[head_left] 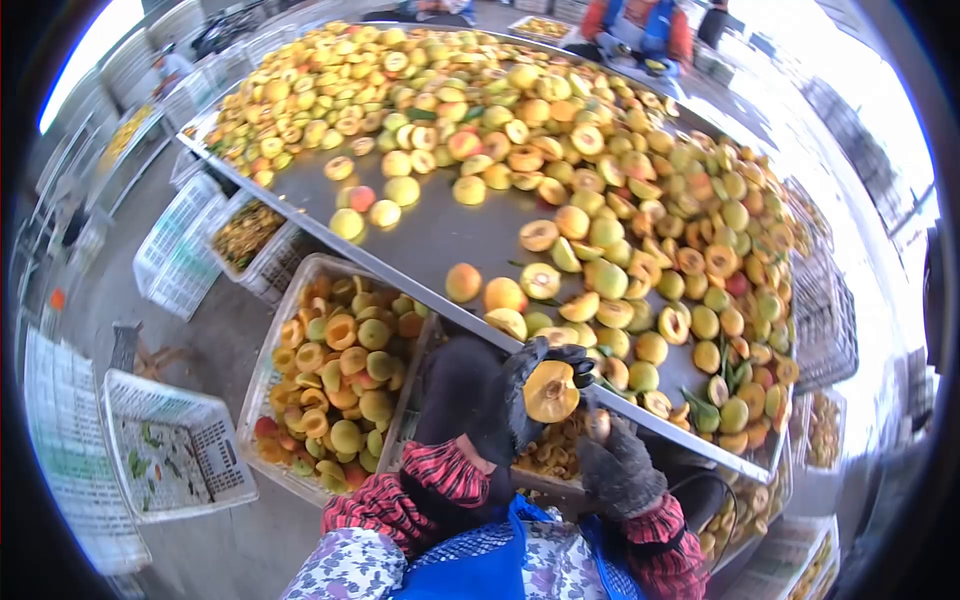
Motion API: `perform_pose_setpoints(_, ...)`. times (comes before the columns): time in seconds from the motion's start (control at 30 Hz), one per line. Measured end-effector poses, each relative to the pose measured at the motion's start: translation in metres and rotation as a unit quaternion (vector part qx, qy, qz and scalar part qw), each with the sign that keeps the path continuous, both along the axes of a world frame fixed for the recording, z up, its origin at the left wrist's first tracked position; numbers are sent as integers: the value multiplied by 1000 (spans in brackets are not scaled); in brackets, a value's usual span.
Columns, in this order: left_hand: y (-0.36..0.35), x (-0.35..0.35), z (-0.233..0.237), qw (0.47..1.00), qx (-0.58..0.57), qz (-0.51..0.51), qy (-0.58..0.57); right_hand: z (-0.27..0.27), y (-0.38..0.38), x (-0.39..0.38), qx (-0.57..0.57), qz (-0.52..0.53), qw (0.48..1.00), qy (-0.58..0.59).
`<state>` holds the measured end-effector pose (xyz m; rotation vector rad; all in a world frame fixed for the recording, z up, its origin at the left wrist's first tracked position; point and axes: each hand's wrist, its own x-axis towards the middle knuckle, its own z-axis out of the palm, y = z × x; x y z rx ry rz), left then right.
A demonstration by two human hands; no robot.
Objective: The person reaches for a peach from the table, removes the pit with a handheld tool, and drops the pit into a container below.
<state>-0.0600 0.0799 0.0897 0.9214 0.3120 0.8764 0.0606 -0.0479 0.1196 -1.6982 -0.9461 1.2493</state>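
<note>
My left hand (pixel 507 400), in a dark glove, grips a yellow peach half (pixel 551 391) with its cut face and central hollow turned up. Close by on the right, my right hand (pixel 622 468), in a worn grey glove, is closed with a small rounded brownish piece at its fingertips; I cannot make out what it is. Both hands are at the near edge of a metal table (pixel 420 245) heaped with whole and halved peaches (pixel 600 275). Below and between the hands, a container of brownish pieces (pixel 548 452) partly shows.
A white crate (pixel 250 385) of peach halves stands left of my knees. Further left are a crate with leaf scraps (pixel 215 415) and a crate of brown pieces (pixel 285 262). Across the table a person in orange sleeves (pixel 680 45) works. More crates (pixel 825 320) line the right side.
</note>
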Motion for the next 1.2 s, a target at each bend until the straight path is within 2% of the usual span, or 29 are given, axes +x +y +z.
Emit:
perform_pose_setpoints(0.03, -6, 2, -4, 968, -204, -79, -120, 3, -3, -2, -6, 20, 999, -30)
perform_pose_setpoints(0.07, -14, 3, -9, 978, -188, -48, -78, -2, -7, -4, 19, 34, 996, -77)
perform_pose_setpoints(0.13, -25, 4, -15, 989, -149, 18, 6, -16, -9, -4, 66, 67, 981, -171)
perform_pose_setpoints(0.23, -29, 1, 2, 993, 67, 35, 90, -10, -8, -7, -54, 80, 982, -165)
perform_pose_setpoints(0.27, -30, -2, 0, 974, 161, 57, 152, -17, -10, -7, -4, 78, 983, -167)
perform_pose_setpoints(0.33, -36, 2, 9, 986, 103, 70, 111, -21, -12, -9, 32, 88, 977, -191)
perform_pose_setpoints(0.4, -40, 5, 9, 981, 117, 108, 111, -43, -15, -5, 91, 133, 960, -228)
perform_pose_setpoints(0.53, -47, 9, 2, 935, 221, 191, 202, -20, -9, -19, 117, 153, 904, -382)
perform_pose_setpoints(0.63, -45, 9, -6, 934, 225, 183, 207, -13, -8, -19, 53, 149, 934, -319)
perform_pose_setpoints(0.7, -38, 7, -19, 897, 320, 186, 242, 1, -5, -19, 26, 176, 929, -324)
perform_pose_setpoints(0.77, -26, 0, -35, 777, 504, 200, 320, -5, -7, -17, 30, 204, 920, -333)
perform_pose_setpoints(0.87, -7, 2, -46, 763, 571, 134, 271, -59, -17, -12, 103, 226, 905, -344)
perform_pose_setpoints(0.9, -9, 3, -44, 857, 445, 74, 249, -74, -19, -11, 141, 217, 903, -342)
perform_pose_setpoints(0.93, -12, 6, -39, 926, 306, 12, 220, -74, -18, -11, 126, 200, 944, -230)
perform_pose_setpoints(0.97, -14, 8, -38, 962, 195, -35, 189, -71, -16, -12, 110, 174, 972, -116)
perform_pose_setpoints(1.0, -16, 9, -37, 982, 76, -68, 158, -63, -15, -9, 33, 130, 984, 115)
perform_pose_setpoints(1.07, -17, 11, -38, 986, -87, -101, 101, -38, -8, -5, -93, 66, 932, 343)
perform_pose_setpoints(1.13, -21, 14, -40, 984, -140, -92, 62, -20, -6, -3, -189, 40, 916, 351)
perform_pose_setpoints(1.2, -25, 18, -39, 977, -196, -80, 22, -42, -13, 7, -169, 63, 815, 550)
